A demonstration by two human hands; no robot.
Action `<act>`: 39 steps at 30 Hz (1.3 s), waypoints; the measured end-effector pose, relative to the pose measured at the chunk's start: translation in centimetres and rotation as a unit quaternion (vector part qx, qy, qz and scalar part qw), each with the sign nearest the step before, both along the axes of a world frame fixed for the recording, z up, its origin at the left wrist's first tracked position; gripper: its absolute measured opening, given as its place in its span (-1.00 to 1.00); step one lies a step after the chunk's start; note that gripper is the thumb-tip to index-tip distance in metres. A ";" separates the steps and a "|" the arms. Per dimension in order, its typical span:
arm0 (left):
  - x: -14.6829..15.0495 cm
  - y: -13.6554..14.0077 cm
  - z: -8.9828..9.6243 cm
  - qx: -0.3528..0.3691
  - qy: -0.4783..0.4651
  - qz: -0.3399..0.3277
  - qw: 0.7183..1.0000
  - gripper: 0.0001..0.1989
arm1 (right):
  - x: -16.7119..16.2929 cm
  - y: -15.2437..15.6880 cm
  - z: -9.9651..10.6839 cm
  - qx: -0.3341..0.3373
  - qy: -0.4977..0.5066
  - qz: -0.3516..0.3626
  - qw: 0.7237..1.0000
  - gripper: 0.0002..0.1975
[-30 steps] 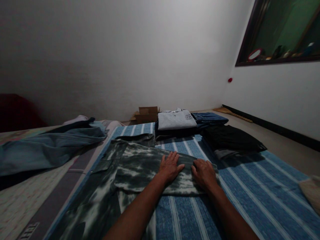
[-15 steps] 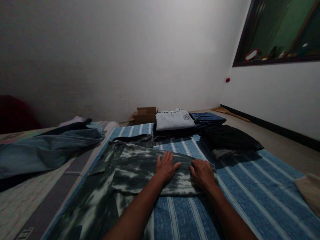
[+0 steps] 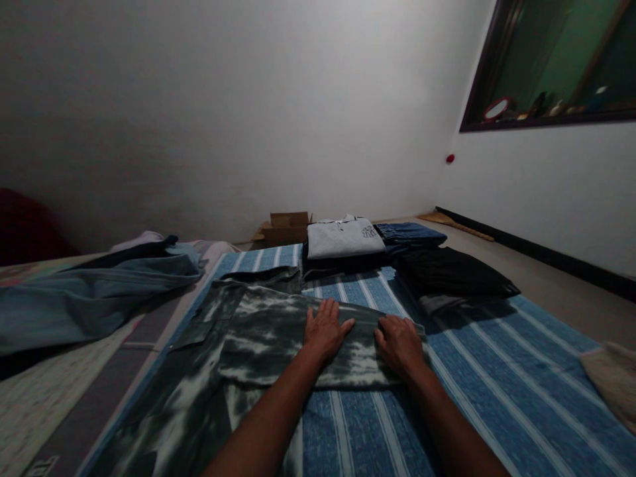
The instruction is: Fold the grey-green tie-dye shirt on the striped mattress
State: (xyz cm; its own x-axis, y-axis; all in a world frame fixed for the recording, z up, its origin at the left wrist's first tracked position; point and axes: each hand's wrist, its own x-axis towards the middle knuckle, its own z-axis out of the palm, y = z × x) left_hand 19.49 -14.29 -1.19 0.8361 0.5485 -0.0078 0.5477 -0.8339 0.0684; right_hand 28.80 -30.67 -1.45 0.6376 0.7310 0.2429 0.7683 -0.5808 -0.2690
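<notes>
Where the forearms cross the picture, they hide part of the mottled grey-green trousers (image 3: 278,334), whose nearer end runs out of view at the bottom edge, left of both grips. The trousers lie on a blue striped sheet (image 3: 497,361), one section stretching rightward beneath the left grip (image 3: 326,332) and the right grip (image 3: 399,341). What lies under the palms is hidden.

At the far left of the grips, light-blue jeans (image 3: 99,291) are cut off by the picture's edge; to the far right, a beige cloth (image 3: 609,381) is cut off likewise. Beyond the window (image 3: 556,73), high on the right, small objects are too dim to name.

The left grip is open and flat, its fingers pointing away and its thumb spread toward the right grip. The right grip rests near the section's right end with its fingers bent downward; whether they pinch any fabric cannot be told. A gap separates the two.

Straight beyond the grips, a folded grey top (image 3: 342,240) bears dark lettering too small to read surely. Well to the lower left of them, pale letters (image 3: 44,466) are cut off and illegible.
</notes>
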 end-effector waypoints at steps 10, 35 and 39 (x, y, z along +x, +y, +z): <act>-0.2 -0.9 0.2 0.028 -0.022 0.001 0.999 -0.37 | 0.0 0.0 -0.1 0.001 -0.003 -0.004 1.000 -0.82; 0.0 -3.6 -1.0 -0.047 -0.025 -0.140 0.989 -0.33 | 0.2 0.0 -0.4 0.000 -0.011 0.000 1.000 -0.82; 0.2 -3.4 -1.4 -0.038 -0.029 -0.140 0.989 -0.33 | 0.3 0.1 -0.4 -0.007 -0.009 0.000 1.000 -0.82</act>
